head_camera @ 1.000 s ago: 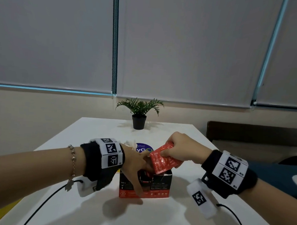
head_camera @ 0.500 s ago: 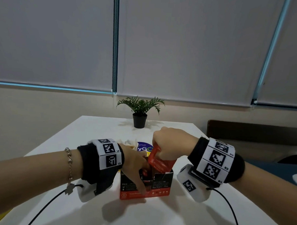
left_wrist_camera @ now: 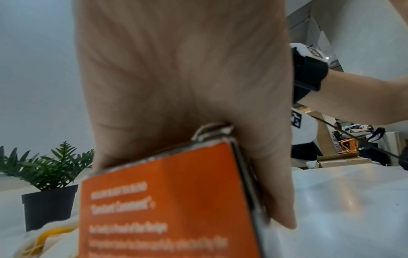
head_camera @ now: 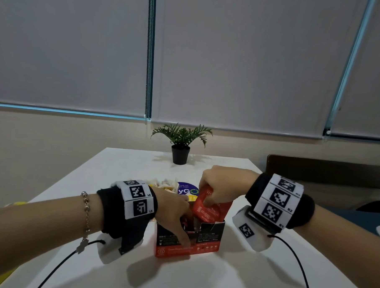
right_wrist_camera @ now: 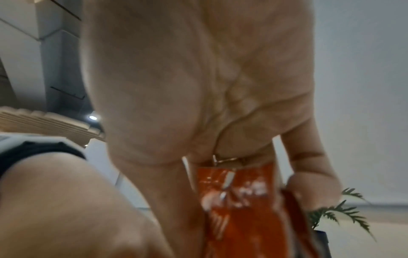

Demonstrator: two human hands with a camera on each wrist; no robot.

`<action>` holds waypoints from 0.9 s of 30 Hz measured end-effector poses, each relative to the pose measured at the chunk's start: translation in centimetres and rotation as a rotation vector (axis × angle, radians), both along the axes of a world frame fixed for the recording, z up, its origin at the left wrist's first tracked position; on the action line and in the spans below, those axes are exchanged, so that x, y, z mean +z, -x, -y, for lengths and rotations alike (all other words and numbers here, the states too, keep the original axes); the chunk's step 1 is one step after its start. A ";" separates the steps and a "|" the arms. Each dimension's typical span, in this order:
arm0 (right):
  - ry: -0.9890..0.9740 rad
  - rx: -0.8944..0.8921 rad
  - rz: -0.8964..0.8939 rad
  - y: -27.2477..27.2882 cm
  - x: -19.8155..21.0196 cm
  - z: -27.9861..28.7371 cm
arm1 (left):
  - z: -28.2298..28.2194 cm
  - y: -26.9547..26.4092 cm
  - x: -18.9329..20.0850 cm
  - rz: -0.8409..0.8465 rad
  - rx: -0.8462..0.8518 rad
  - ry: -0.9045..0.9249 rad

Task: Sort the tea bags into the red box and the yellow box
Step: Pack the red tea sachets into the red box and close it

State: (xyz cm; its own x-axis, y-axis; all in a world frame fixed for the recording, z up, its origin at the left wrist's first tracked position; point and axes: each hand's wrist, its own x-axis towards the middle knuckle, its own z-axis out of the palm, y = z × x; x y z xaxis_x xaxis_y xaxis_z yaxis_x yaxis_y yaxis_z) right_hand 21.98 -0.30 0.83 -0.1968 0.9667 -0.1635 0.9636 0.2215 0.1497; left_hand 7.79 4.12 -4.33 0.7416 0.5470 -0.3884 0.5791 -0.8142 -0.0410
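Plainly light and crinkly, the red tea-bag sachet (head_camera: 205, 211), pinched at its top edge by the right hand (head_camera: 223, 184), hangs over the red box (head_camera: 202, 245), which the left hand (head_camera: 173, 210) grips at the 9 o'clock side.

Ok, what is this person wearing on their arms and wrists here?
Both forearms are bare. Each wrist carries a black band faced with white panels bearing black square marker codes, a white camera pod beneath, and a thin black cable. The left wrist also has a beaded bracelet with a dangling charm.
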 end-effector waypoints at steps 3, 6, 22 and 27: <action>-0.006 -0.058 0.063 1.1 -1.6 -0.6 | 0.1 -0.1 0.0 0.026 -0.002 0.013; -0.038 -0.111 0.134 2.3 -3.5 -1.0 | 0.4 -0.4 0.0 -0.002 0.024 0.043; 0.195 -0.220 -0.418 -2.4 -0.3 0.3 | -0.2 2.2 2.3 0.181 -0.053 0.123; 0.038 -0.256 -0.419 -4.9 -1.8 1.2 | -0.7 4.2 3.4 0.328 0.053 0.027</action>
State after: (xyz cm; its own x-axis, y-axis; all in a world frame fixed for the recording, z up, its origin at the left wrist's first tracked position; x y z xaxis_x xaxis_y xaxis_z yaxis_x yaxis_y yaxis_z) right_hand 26.88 -1.48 -0.97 -0.0102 0.9876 -0.1569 0.9634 -0.0323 -0.2661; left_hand 3.56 4.80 -0.96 0.8000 0.5812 -0.1488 0.5998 -0.7806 0.1760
